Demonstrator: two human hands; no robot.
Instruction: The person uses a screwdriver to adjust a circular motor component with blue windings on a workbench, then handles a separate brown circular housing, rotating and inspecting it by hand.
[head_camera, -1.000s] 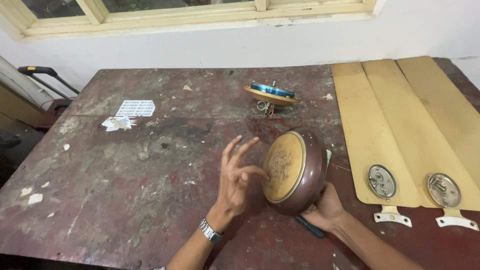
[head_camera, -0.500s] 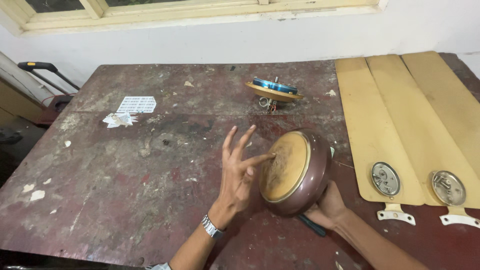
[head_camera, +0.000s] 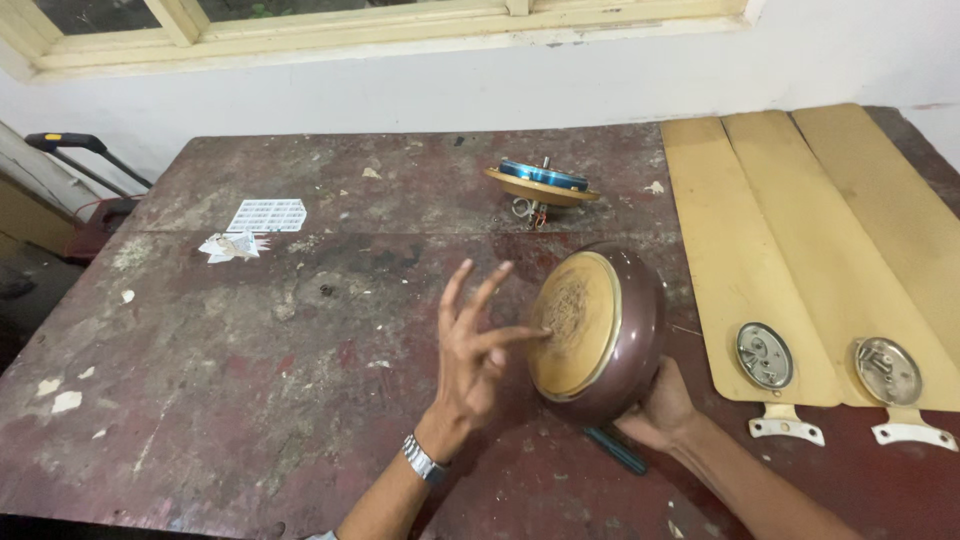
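Hands on a round brown fan motor cover (head_camera: 600, 335) above the worn red desk (head_camera: 250, 400)
Right hand (head_camera: 655, 410) grips the tilted cover from below, fingers wrapped on its rim; left hand (head_camera: 470, 355) has fingers spread, one fingertip touching the tan face

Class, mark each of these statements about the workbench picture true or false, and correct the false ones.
1. The right hand holds the round brown metal housing on edge. True.
2. The left hand grips a screwdriver. False: its fingers are spread, one fingertip touching the housing's gold face.
3. Three tan fan blades lie at the right. True.
4. The gold and blue disc sits on the blades. False: it stands on the worn red table.
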